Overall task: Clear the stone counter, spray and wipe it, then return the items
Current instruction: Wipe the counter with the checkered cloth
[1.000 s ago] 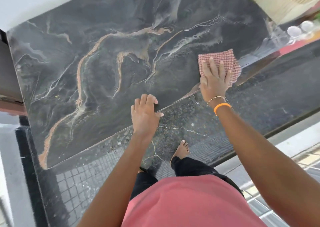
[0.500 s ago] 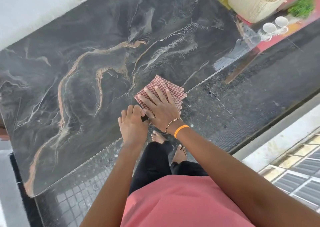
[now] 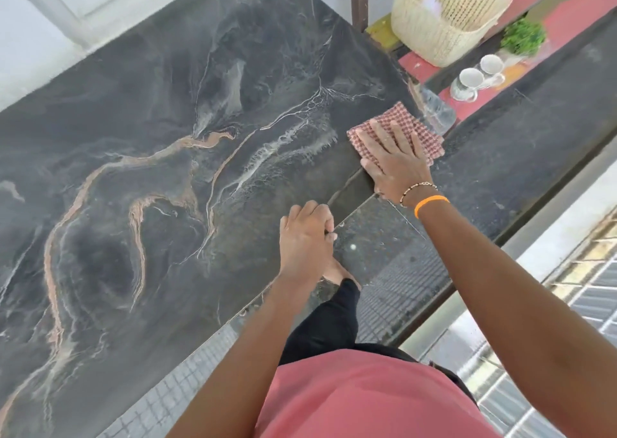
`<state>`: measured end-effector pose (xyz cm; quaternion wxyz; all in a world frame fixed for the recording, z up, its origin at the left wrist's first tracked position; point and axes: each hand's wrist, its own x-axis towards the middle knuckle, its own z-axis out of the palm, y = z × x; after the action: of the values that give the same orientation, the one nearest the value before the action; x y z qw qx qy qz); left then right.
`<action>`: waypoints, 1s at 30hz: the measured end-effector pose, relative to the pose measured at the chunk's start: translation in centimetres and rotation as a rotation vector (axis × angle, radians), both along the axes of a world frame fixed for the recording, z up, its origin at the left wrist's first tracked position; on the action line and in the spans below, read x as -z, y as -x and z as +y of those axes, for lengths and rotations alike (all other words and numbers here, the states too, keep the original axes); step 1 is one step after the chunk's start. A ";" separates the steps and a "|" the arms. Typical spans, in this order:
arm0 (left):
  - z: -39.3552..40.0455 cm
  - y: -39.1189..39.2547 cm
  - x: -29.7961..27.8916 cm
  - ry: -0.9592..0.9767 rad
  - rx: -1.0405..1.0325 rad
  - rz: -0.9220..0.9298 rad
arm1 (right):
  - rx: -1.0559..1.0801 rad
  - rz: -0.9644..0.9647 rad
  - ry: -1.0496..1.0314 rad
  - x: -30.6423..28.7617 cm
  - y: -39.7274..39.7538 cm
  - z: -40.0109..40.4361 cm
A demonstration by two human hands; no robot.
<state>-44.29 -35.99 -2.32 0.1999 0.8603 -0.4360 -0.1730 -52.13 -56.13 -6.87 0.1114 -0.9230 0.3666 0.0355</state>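
Note:
The dark stone counter (image 3: 160, 177), veined in orange and white, fills most of the view. A folded red-and-white checked cloth (image 3: 405, 122) lies at its near right corner. My right hand (image 3: 392, 155) presses flat on the cloth with fingers spread; beaded and orange bands ring the wrist. My left hand (image 3: 305, 237) rests on the counter's front edge with fingers curled over it, holding nothing else.
On the red ledge beyond the counter's right end stand a cream woven basket (image 3: 447, 20), a small green plant (image 3: 522, 38), two white mugs (image 3: 470, 82) and a clear plastic bottle (image 3: 435, 110). A dark floor (image 3: 521, 143) and a window grille (image 3: 587, 290) lie to the right.
My right hand slid the cloth left along the front edge to my left hand, then back right to the counter's corner. My left hand stayed on the edge.

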 end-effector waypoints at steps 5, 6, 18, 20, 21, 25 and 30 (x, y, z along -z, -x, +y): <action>-5.5 0.0 -0.2 -0.040 0.092 0.007 | 0.123 -0.009 0.005 0.1 0.3 -5.9; -6.3 0.0 -0.2 -0.050 0.098 0.010 | 0.133 -0.013 0.009 0.1 0.4 -6.6; -8.0 -1.0 -0.3 -0.100 0.060 0.048 | 0.256 -0.071 -0.066 -0.4 0.9 -0.4; -8.5 -1.4 -0.4 -0.088 0.027 0.033 | 0.037 -0.047 -0.056 -0.5 0.9 1.9; -8.7 -1.6 -0.5 -0.094 0.014 0.015 | -0.050 -0.032 -0.052 -0.4 0.6 2.6; -9.2 -2.3 -0.6 -0.090 -0.058 0.002 | -0.223 0.067 -0.010 -0.5 -1.4 0.6; -9.3 -2.4 -0.6 -0.113 -0.064 0.012 | -0.218 0.031 -0.023 -0.8 -6.5 -4.4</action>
<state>-41.91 -45.34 -1.74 0.1590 0.8827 -0.3964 -0.1960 -45.64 -60.50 -6.05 0.1120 -0.9554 0.2652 0.0659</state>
